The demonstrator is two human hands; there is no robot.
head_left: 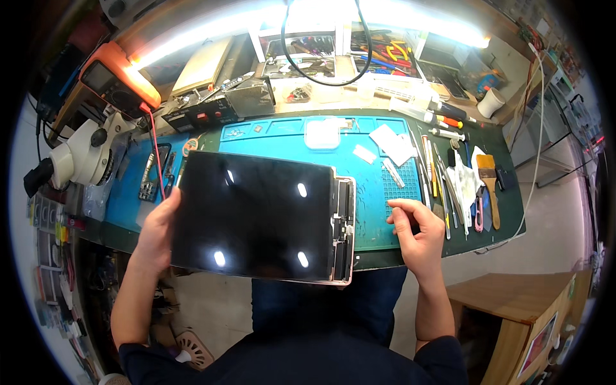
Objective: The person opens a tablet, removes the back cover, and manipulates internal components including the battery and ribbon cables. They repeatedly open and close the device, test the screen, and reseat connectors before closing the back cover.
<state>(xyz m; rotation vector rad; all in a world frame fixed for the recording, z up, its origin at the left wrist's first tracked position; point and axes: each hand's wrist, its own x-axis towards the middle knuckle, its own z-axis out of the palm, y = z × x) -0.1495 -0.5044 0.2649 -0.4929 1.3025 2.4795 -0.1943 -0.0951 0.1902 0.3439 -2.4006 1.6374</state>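
Observation:
My left hand grips the left edge of a tablet, thumb at the front and the other fingers hidden behind it. The tablet is tilted over the bench's front edge. Its black glass screen sits shifted to the left, so the open housing with dark parts and small connectors shows along the right end. Apart from the tablet, my right hand hovers above the mat's right front part. Its thumb and fingers are curled together, and whatever they may hold is too small to make out.
Beneath lies a blue repair mat with a clear box and white wipes. Tweezers, a brush and other tools lie to the right. A microscope and orange multimeter stand left; a black cable loop hangs overhead.

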